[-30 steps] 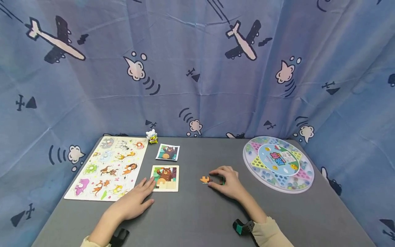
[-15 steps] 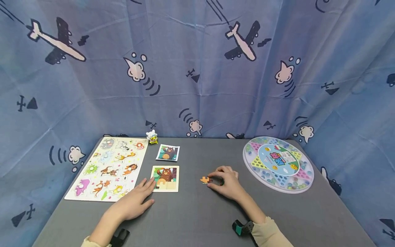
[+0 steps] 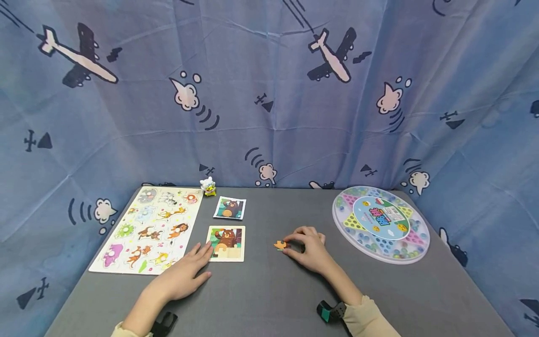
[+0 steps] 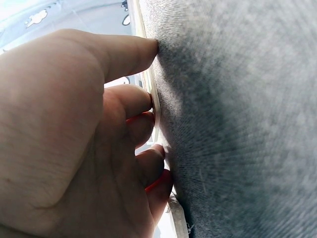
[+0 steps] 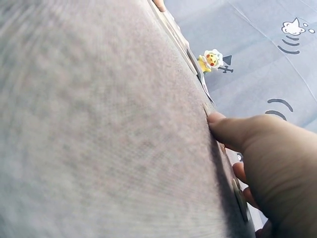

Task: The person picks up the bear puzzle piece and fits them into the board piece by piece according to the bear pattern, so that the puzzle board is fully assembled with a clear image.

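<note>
In the head view, my left hand (image 3: 183, 274) lies palm down with its fingers extended. Its fingertips reach the left edge of the square bear puzzle board (image 3: 237, 230), whose lower part shows bare wood. Toward the table's middle, my right hand (image 3: 309, 250) pinches an orange-and-brown puzzle piece (image 3: 280, 245) between thumb and index finger, low over the table. Under that palm another puzzle piece (image 5: 239, 198) shows in the right wrist view, mostly hidden from the head view. The left wrist view has the left thumb (image 4: 131, 57) and fingertips down at the table surface.
Behind the puzzle board lies a bear picture card (image 3: 229, 208). A large animal puzzle board (image 3: 193, 206) is at the left, with a small white-and-yellow figurine (image 3: 208, 186) by its far corner. A round game box (image 3: 337, 220) sits at the right. A curtain (image 3: 269, 93) hangs behind.
My right thumb and index finger have shifted slightly left, closer round the orange-and-brown puzzle piece. The left hand and puzzle board stay in place.
</note>
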`<state>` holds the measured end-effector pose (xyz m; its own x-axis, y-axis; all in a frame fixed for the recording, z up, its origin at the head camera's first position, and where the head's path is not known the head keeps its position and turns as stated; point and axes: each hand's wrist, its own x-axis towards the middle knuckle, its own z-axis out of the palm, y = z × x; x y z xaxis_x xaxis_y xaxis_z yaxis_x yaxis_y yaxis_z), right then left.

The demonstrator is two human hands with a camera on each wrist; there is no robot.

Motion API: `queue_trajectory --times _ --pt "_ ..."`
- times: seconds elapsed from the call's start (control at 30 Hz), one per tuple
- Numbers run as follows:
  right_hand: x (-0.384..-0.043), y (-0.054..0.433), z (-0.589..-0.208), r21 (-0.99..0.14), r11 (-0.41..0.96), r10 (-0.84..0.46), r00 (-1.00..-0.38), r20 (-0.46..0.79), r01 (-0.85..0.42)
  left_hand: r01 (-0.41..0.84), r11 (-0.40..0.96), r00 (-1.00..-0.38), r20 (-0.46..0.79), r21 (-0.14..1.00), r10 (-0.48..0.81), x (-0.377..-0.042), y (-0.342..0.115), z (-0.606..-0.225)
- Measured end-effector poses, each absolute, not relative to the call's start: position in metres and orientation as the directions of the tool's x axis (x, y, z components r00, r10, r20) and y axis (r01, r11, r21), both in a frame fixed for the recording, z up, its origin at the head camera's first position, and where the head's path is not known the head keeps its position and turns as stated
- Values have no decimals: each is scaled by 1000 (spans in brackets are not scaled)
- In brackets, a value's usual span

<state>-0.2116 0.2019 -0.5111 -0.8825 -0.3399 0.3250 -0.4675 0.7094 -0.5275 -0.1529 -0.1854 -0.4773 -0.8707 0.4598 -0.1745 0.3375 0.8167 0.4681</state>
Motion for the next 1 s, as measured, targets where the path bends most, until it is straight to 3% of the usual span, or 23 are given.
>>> queue_trajectory --times 1.0 --pt "-216 203 -504 -616 689 -279 -924 260 -381 327 823 -881 -166 465 444 -151 -183 -474"
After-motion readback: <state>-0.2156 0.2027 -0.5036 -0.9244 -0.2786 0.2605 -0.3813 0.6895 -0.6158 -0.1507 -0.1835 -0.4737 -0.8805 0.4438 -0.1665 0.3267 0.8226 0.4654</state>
